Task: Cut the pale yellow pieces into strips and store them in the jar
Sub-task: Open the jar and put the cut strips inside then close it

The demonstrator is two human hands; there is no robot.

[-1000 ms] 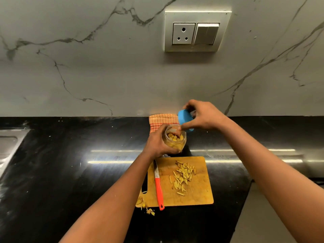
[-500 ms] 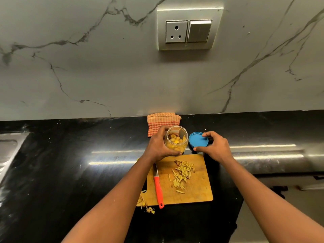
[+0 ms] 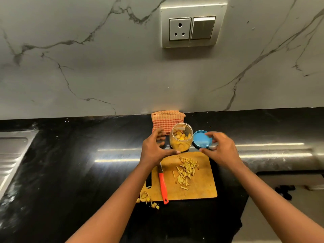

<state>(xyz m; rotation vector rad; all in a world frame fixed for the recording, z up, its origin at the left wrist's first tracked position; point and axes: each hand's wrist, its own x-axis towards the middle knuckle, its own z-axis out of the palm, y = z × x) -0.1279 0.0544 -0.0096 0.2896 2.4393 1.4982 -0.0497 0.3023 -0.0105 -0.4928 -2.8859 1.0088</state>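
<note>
Black stone tabletop [image 3: 73, 172] runs under a grey veined wall with a socket plate [image 3: 192, 27], seen from the head camera. The person's left hand [image 3: 156, 148] is spread, fingers relaxed, thumb stretched out sideways. The open jar [image 3: 180, 137] stands upright just to the right of its fingers with a narrow gap between, pale yellow pieces inside. The right hand [image 3: 220, 149] is loosely spread and blurred. The blue lid [image 3: 201, 140] lies flat just left of its fingertips; whether they touch it, I cannot tell. Below both hands sits a wooden cutting board [image 3: 201, 186] with a scatter of cut strips [image 3: 186, 170], and an orange-handled knife [image 3: 163, 186] under the left wrist. A checked cloth [image 3: 166, 120] lies beyond the left hand, against the wall. Peel scraps [image 3: 149, 200] sit by the left forearm.
</note>
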